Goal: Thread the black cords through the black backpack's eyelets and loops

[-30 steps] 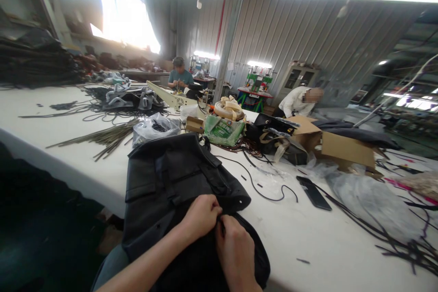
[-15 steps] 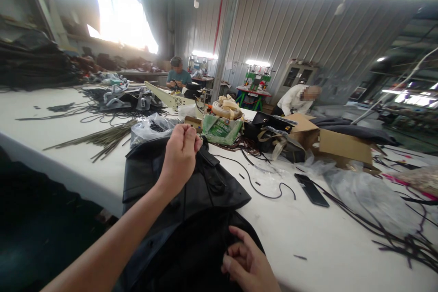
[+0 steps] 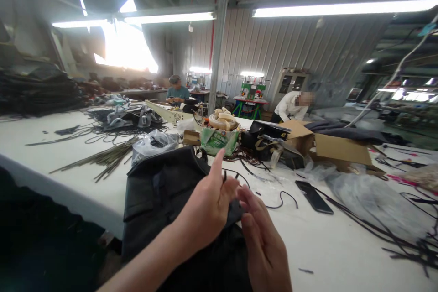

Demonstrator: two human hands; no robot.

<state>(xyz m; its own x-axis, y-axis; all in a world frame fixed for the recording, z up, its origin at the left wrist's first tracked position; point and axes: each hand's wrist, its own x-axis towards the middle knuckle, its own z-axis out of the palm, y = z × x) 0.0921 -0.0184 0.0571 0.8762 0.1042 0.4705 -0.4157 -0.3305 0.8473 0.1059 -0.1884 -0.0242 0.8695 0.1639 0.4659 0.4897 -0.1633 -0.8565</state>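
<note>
A black leather-like bag (image 3: pixel 160 191) lies on the white table (image 3: pixel 328 246) in front of me, hanging over the near edge. Above it my left hand (image 3: pixel 208 205) is raised, its forefinger pointing up and the other fingers pinched on a small thin black piece (image 3: pixel 225 175) that sticks up between them. Just to the right is my right hand (image 3: pixel 263 242), its fingers stretched out and apart with the tips almost touching the left hand's fingers. It holds nothing that I can see.
A black cord (image 3: pixel 280 198) and a flat black strip (image 3: pixel 314 190) lie beyond my hands. Further back are a clear plastic bag (image 3: pixel 152 143), a bundle of thin rods (image 3: pixel 102 157), a green bag (image 3: pixel 219 139), an open cardboard box (image 3: pixel 338 148) and tangled cords (image 3: pixel 410 242) at right. Two people work behind.
My left hand came down from high over the bag to meet my right hand, which lifted off the bag and opened. The camera tilted upward.
</note>
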